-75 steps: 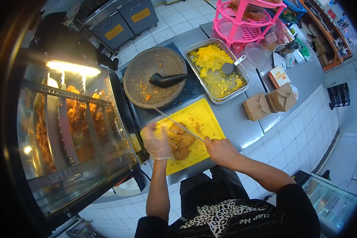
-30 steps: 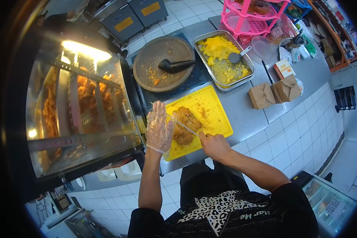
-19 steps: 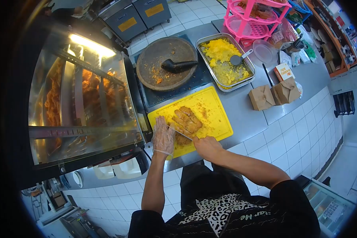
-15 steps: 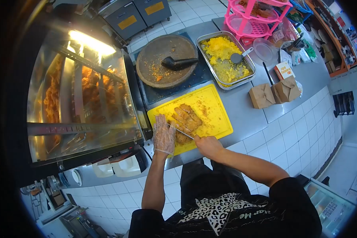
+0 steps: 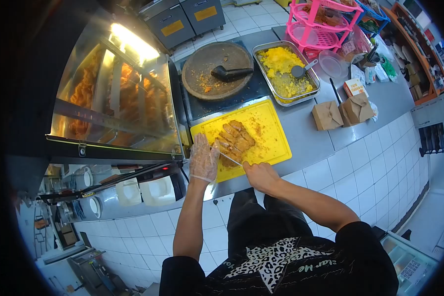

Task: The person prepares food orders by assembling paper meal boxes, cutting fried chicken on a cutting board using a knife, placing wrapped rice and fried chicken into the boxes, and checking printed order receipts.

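white tiles (image 5: 361, 154) show around a shiny metal table (image 5: 305, 129). a yellow board (image 5: 275, 143) lies flat on it, with crumbs on top. past the board is a round stone bowl (image 5: 197, 64) with a black pestle (image 5: 232, 73) in it. beside the bowl, a metal tray (image 5: 313, 92) holds yellow food (image 5: 278, 59) and a gray scoop (image 5: 298, 71). two brown boxes (image 5: 326, 116) sit off to the right, near a pink rack (image 5: 320, 37). at the left, a glass case (image 5: 113, 98) glows with a bright light.

the meat (image 5: 240, 137) is on the board, cut in strips. the left hand (image 5: 203, 159), in a clear glove, is over the board's left side. its fingers point away from the body, close together, with the thumb apart. the right hand (image 5: 261, 176) has its fingers curled tight on the knife (image 5: 231, 159). the blade slants over the near end of the meat, its tip near the left hand. the right arm (image 5: 320, 204) is bent.
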Action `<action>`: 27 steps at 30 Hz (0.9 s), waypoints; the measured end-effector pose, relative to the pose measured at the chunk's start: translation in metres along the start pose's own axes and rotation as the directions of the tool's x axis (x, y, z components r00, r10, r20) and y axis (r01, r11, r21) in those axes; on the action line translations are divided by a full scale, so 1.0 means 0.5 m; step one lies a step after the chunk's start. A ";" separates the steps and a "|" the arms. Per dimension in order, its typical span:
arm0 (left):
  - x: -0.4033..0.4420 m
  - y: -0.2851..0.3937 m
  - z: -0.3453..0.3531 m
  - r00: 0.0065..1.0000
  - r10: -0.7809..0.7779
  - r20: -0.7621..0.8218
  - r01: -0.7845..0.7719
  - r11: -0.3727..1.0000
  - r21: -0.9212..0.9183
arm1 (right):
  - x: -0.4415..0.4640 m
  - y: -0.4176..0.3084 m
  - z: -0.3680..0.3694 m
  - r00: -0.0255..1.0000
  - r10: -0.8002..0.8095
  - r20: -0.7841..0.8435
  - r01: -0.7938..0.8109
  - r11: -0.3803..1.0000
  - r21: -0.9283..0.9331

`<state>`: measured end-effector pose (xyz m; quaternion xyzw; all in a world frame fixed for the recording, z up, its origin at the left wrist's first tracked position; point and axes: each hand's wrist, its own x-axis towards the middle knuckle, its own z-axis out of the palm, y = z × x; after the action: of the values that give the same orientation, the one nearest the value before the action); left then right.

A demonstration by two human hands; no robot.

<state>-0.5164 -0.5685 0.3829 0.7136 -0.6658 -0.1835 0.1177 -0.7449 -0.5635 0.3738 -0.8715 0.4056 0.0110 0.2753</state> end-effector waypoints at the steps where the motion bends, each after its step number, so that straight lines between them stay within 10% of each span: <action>1: 0.002 -0.006 0.015 0.999 -0.028 -0.017 0.027 0.999 -0.022 | 0.011 0.005 0.010 1.000 0.012 0.010 -0.012 1.000 -0.003; 17: 0.019 -0.049 0.062 0.999 -0.036 0.030 0.036 0.999 -0.019 | 0.054 0.059 0.074 1.000 0.001 0.024 0.000 0.998 -0.057; 22: -0.019 -0.009 -0.038 0.994 -0.059 0.090 0.073 0.984 -0.162 | 0.008 0.051 0.030 0.997 0.076 0.031 -0.081 0.974 0.212; 27: -0.005 -0.062 0.015 0.933 0.303 0.193 -0.358 0.743 0.566 | -0.086 0.072 0.024 0.955 0.276 -0.110 -0.191 0.852 0.487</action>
<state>-0.4913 -0.5629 0.3637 0.5761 -0.8096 0.0259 -0.1097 -0.7970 -0.5463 0.3569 -0.7199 0.5218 -0.1313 0.4384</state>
